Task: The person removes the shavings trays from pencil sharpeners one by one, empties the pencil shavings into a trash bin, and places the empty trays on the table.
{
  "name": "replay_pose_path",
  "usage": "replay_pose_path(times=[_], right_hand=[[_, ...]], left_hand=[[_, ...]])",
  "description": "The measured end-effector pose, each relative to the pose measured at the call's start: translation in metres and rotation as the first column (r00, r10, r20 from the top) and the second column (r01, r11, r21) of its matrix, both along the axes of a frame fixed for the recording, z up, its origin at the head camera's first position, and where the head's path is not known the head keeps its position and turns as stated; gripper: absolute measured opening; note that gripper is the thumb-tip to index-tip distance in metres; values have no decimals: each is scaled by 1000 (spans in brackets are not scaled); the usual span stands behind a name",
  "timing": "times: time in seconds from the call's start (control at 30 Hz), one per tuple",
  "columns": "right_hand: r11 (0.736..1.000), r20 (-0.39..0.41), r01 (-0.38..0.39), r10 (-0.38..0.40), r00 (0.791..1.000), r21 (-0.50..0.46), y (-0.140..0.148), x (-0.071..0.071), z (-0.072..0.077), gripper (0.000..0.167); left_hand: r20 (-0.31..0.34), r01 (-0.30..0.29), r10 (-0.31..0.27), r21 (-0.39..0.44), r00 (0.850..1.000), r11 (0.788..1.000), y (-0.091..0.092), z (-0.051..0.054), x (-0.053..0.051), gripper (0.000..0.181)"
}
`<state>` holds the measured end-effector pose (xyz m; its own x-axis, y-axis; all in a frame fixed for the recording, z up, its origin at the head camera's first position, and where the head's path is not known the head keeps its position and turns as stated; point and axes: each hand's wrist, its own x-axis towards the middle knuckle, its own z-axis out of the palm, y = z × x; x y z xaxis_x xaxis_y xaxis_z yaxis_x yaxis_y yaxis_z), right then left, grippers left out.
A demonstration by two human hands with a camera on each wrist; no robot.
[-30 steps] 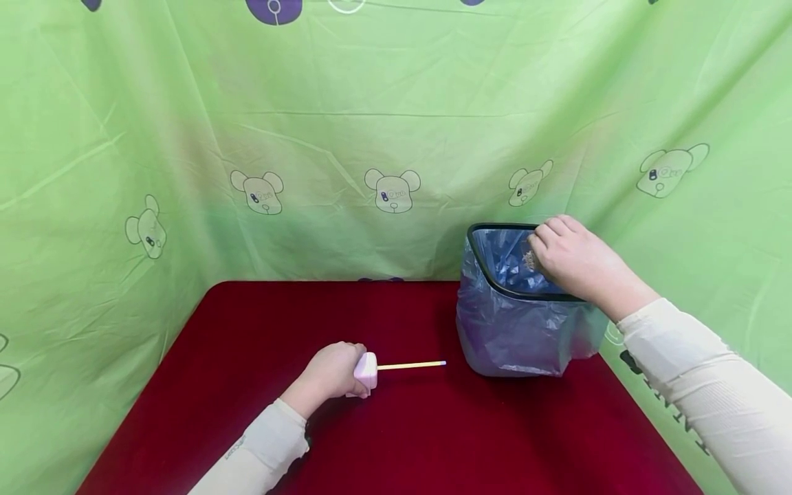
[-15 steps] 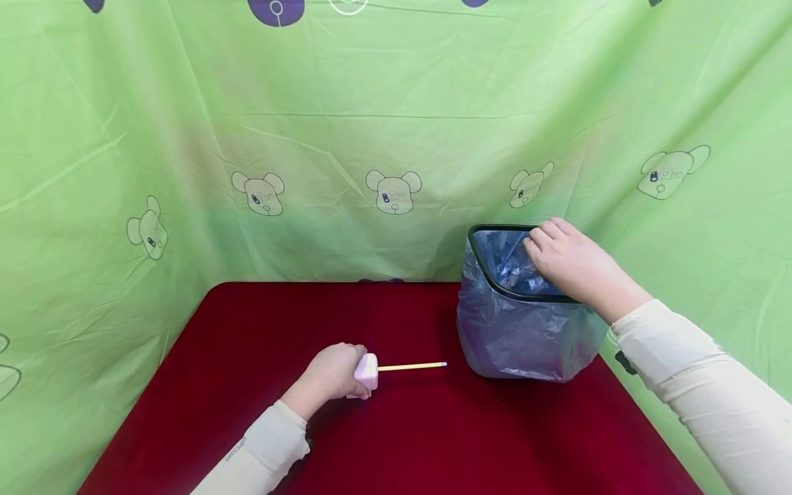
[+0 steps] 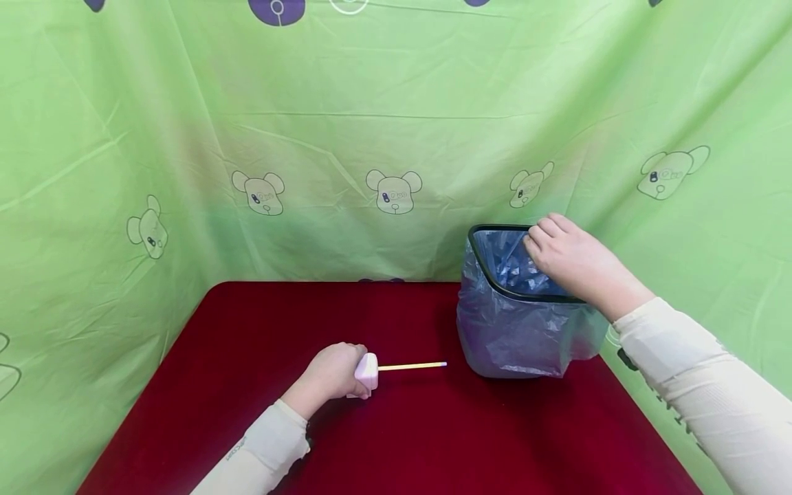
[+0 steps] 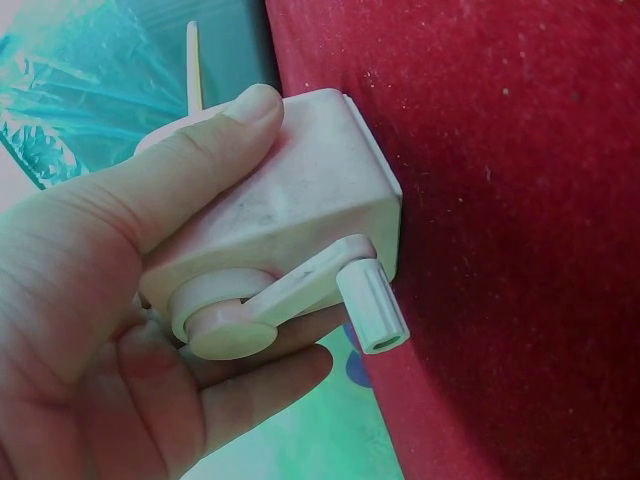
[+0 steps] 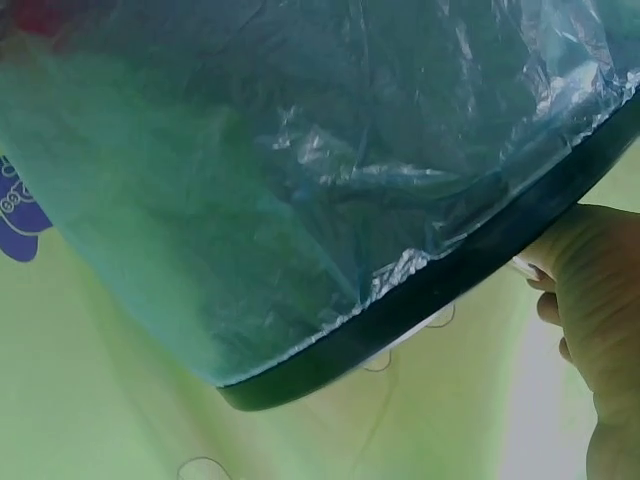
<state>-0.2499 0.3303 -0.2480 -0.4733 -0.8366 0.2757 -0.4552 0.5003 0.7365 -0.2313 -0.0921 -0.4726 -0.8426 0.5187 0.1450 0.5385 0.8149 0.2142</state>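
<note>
My left hand (image 3: 334,371) grips a pale pink crank pencil sharpener (image 3: 368,372) low over the red table. A yellow pencil (image 3: 411,366) sticks out of its far end, pointing right. In the left wrist view my thumb lies along the top of the sharpener body (image 4: 290,190), and its crank handle (image 4: 375,305) faces the camera. My right hand (image 3: 572,258) is over the opening of a lined trash bin (image 3: 526,337), fingers curled downward. The right wrist view gives a sliver of a small pale piece (image 5: 523,267) at the fingers; most of it is hidden.
The bin's black rim (image 3: 489,271) holds a translucent bag (image 5: 300,200) folded over it. It stands at the right rear of the red table (image 3: 396,440). A green cloth (image 3: 322,137) with bear prints hangs behind and at both sides.
A second ago brownish bits showed at my right fingertips above the bin; they are gone from sight now. The right hand has shifted slightly. The left hand and sharpener stay in place.
</note>
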Motion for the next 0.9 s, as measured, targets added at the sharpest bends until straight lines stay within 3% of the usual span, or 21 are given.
replay_pose_path(times=[0.17, 0.4, 0.9], right_hand=[[1000, -19, -17, 17, 1000, 25, 0, 0, 3, 18], [998, -39, -39, 41, 998, 40, -2, 0, 6, 33], [995, -57, -65, 69, 996, 73, -1, -4, 4, 41]], left_hand=[[2, -1, 1, -6, 1000, 1000, 0, 0, 0, 58], [-2, 0, 0, -7, 1000, 1000, 0, 1, 0, 61], [12, 1, -1, 0, 1000, 1000, 0, 2, 1, 59]])
